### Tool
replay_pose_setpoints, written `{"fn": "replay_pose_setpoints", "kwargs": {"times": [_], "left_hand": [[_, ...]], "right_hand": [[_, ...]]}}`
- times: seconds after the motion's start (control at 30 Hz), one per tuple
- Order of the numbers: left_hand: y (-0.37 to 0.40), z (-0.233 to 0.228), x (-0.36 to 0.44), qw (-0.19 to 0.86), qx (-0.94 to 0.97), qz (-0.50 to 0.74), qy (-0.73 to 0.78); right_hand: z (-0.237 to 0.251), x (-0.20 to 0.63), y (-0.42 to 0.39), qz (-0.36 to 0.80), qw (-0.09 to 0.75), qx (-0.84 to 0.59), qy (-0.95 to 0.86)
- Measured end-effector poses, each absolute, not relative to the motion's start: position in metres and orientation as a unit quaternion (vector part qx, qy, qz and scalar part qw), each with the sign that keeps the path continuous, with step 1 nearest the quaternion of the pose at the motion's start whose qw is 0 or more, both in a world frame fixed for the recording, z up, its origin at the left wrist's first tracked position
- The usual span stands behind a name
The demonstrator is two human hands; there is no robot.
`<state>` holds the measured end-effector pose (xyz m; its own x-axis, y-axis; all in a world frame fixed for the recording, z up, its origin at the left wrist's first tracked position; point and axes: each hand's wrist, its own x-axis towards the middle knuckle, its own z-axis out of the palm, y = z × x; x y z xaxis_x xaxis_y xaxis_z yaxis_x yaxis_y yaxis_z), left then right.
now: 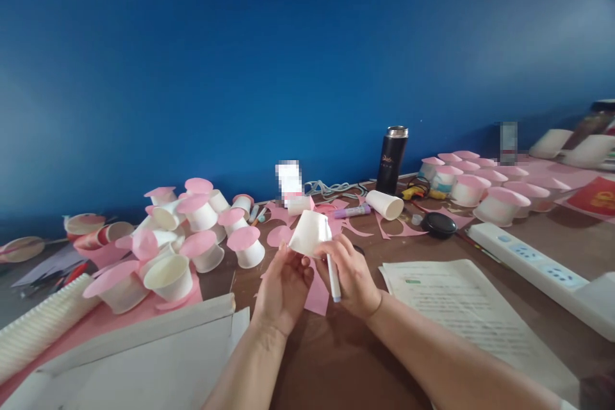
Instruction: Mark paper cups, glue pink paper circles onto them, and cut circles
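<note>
Both my hands are raised over the middle of the brown table. My left hand (284, 288) is closed round the lower rim of a white paper cup (307, 232), which is held upside down and tilted. My right hand (353, 274) grips a white marker pen (334, 278) with a bluish end, its upper part close against the cup's right side. Whether the tip touches the cup I cannot tell. Pink paper scraps lie behind and beneath my hands, among them a pink strip (317, 291).
Paper cups topped with pink discs (245, 239) crowd the left; more pink-topped cups (502, 202) stand at right. A black flask (392, 160), a lying cup (384, 204), a purple glue stick (352, 211), a power strip (533, 262), printed sheets (461, 314) and a blue partition (307, 77) surround my hands.
</note>
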<state>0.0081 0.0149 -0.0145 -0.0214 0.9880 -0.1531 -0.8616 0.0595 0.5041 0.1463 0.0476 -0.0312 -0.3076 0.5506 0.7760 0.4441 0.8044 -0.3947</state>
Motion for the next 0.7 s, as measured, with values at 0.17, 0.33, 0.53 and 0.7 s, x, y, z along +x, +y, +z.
{"fn": "replay_pose_setpoints", "kwargs": {"times": [0.17,0.33,0.53,0.7], "left_hand": [[0.014,-0.012,0.005,0.691,0.086,0.681,0.227],[0.013,-0.011,0.003,0.657,0.055,0.712,0.242],[0.014,-0.010,0.008,0.609,0.052,0.747,0.262],[0.014,-0.011,0.013,0.605,0.071,0.746,0.269]], "right_hand": [[-0.032,0.145,0.043,0.025,0.470,-0.282,-0.836],[-0.024,0.150,0.041,0.056,0.515,-0.259,-0.815],[-0.012,0.160,0.034,0.098,0.542,-0.217,-0.805],[-0.008,0.158,0.032,0.107,0.532,-0.202,-0.815]]}}
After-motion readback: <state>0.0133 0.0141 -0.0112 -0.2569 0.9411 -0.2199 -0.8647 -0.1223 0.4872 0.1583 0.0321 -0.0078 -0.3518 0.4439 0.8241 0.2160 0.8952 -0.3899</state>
